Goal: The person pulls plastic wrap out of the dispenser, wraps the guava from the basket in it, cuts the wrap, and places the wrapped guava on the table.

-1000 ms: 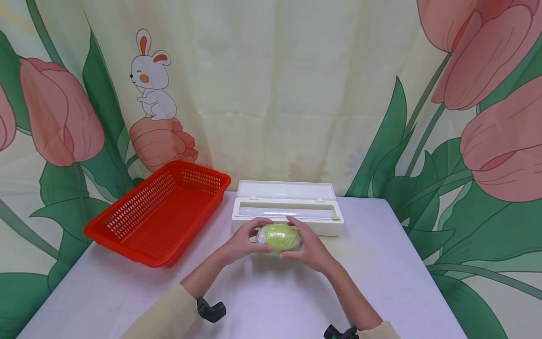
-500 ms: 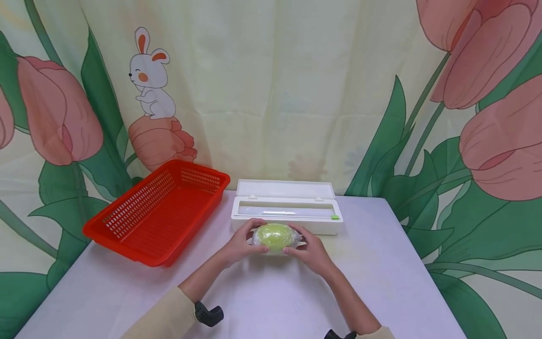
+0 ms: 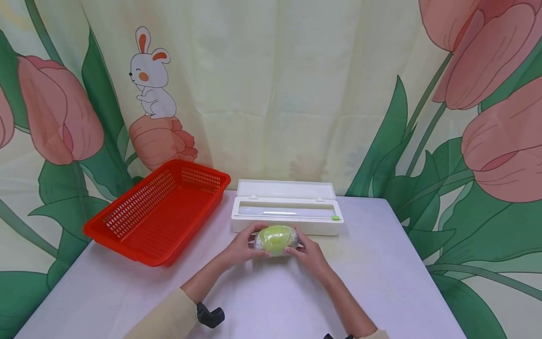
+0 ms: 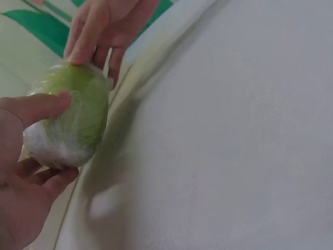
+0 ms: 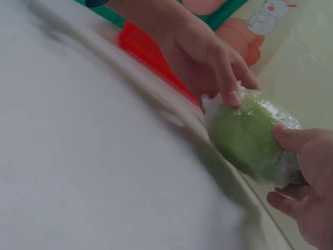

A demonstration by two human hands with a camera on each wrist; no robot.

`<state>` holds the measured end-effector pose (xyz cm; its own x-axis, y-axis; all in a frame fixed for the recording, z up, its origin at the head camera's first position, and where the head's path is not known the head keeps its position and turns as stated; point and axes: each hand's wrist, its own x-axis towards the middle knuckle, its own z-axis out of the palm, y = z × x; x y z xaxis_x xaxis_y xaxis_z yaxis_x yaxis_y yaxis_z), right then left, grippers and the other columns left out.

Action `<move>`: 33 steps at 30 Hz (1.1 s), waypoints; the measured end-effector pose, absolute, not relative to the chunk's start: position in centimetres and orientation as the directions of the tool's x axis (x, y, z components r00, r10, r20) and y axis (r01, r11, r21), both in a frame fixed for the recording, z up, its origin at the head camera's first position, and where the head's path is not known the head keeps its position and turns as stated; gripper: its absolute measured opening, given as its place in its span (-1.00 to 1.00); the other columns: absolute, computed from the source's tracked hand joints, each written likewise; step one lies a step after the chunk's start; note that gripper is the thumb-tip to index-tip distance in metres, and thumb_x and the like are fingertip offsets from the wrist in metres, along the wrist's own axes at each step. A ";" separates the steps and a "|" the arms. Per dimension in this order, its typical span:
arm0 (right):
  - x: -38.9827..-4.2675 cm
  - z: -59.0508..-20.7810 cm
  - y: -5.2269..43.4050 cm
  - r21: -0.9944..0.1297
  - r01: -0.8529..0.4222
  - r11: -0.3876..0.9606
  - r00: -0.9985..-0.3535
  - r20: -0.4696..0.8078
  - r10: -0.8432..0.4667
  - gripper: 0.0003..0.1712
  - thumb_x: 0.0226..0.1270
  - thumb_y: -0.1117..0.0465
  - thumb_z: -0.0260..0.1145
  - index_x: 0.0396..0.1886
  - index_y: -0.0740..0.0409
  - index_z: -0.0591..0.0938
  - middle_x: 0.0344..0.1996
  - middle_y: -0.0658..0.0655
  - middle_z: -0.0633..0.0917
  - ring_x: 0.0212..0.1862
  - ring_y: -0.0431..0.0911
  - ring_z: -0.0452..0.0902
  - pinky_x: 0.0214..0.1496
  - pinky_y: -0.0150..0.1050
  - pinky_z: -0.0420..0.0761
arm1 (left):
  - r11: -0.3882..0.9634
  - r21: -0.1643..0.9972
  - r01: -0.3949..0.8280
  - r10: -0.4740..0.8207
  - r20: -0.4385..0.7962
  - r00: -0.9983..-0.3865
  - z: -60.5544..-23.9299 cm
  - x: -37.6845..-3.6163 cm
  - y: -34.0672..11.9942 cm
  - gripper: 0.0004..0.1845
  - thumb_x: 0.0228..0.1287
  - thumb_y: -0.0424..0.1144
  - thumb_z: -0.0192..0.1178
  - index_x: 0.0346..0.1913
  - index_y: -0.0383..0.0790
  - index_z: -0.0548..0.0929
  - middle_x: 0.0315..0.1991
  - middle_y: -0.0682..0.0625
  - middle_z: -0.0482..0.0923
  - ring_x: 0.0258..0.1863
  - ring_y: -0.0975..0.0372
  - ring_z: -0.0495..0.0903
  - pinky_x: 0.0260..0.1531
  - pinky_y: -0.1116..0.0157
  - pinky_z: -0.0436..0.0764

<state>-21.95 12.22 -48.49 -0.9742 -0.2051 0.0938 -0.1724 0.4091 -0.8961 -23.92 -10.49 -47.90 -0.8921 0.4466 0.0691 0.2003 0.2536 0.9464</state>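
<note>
A green oval fruit wrapped in clear film (image 3: 277,238) sat at the middle of the pale surface (image 3: 381,282), just in front of a white film dispenser box (image 3: 287,213) whose lid stood open. The left hand (image 3: 242,246) gripped the fruit's left end, thumb pressed on top and fingers curled beneath, while the right hand (image 3: 308,251) pinched the opposite end with its fingertips (image 4: 83,52) on the film. A red slotted basket (image 3: 158,212) lay to the left, well apart from the fruit. Behind hung a curtain (image 3: 296,94) printed with tulips and a rabbit.
</note>
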 end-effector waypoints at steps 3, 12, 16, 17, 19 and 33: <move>-21.6 -48.9 11.9 -0.896 -0.165 0.413 -0.971 0.076 -0.225 -0.12 0.21 0.11 0.26 0.41 0.23 0.04 0.36 0.29 0.19 0.24 0.14 0.34 0.11 -0.19 0.53 | 0.269 0.941 0.206 0.446 0.068 -0.893 -48.4 -24.0 -10.6 -0.23 -0.10 -0.32 0.41 0.24 -0.06 0.29 0.20 -0.04 0.36 0.11 0.02 0.45 -0.02 0.19 0.58; -21.3 -49.8 11.5 -0.867 -0.143 0.478 -0.979 0.054 -0.194 -0.13 0.20 -0.04 0.23 0.39 0.19 0.10 0.29 0.32 0.31 0.18 0.15 0.42 0.09 -0.14 0.54 | 0.295 0.930 0.220 0.456 0.066 -0.887 -49.5 -24.6 -10.7 -0.23 -0.09 -0.32 0.40 0.25 -0.02 0.30 0.18 0.02 0.35 0.12 0.05 0.43 -0.01 0.21 0.57; -21.3 -49.8 11.5 -0.877 -0.130 0.463 -0.984 0.056 -0.170 -0.17 0.14 -0.02 0.30 0.34 0.18 0.21 0.22 0.27 0.42 0.20 0.11 0.40 0.05 -0.20 0.57 | 0.295 0.927 0.232 0.473 0.069 -0.878 -49.5 -24.6 -10.7 -0.23 -0.08 -0.35 0.38 0.26 -0.03 0.29 0.18 0.03 0.35 0.12 0.08 0.42 -0.02 0.22 0.55; -21.4 -49.8 11.5 -0.881 -0.120 0.458 -0.985 0.048 -0.165 -0.16 0.12 -0.02 0.32 0.33 0.17 0.22 0.22 0.25 0.42 0.20 0.09 0.40 0.05 -0.22 0.57 | 0.298 0.926 0.232 0.475 0.067 -0.877 -49.4 -24.6 -10.8 -0.23 -0.08 -0.35 0.38 0.26 -0.02 0.29 0.18 0.03 0.35 0.13 0.08 0.41 -0.01 0.22 0.54; -21.5 -49.9 11.6 -0.885 -0.110 0.452 -0.986 0.039 -0.163 -0.16 0.10 -0.02 0.33 0.33 0.14 0.22 0.21 0.24 0.43 0.19 0.07 0.42 0.05 -0.24 0.57 | 0.308 0.923 0.229 0.475 0.060 -0.878 -49.4 -24.6 -10.8 -0.22 -0.09 -0.35 0.38 0.26 0.01 0.29 0.18 0.07 0.35 0.16 0.10 0.39 0.03 0.20 0.51; -21.7 -50.0 12.7 -0.910 -0.095 0.403 -0.988 0.037 -0.149 -0.15 0.05 0.03 0.38 0.33 0.06 0.24 0.28 0.17 0.36 0.25 0.10 0.36 0.08 -0.23 0.55 | 0.337 0.897 0.287 0.462 0.108 -0.880 -49.2 -24.5 -10.8 -0.18 -0.08 -0.23 0.41 0.30 0.03 0.26 0.26 0.08 0.30 0.24 0.10 0.32 0.16 0.09 0.43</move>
